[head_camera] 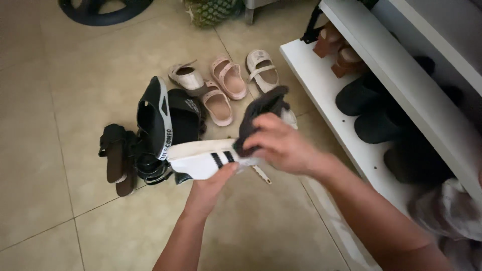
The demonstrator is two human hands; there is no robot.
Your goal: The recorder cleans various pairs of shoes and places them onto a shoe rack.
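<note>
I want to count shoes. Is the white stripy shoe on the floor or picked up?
Picked up. The left hand holds the white shoe above the floor tiles, while the right hand presses a dark cloth on it.

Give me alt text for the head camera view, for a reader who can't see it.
Two bare hands work on a white sneaker with black stripes: the left hand holds it from below while the right hand presses a dark grey cloth against it. Behind, black sandals and pale pink children's shoes lie on the beige tiled floor, beside a white shoe shelf.
</note>
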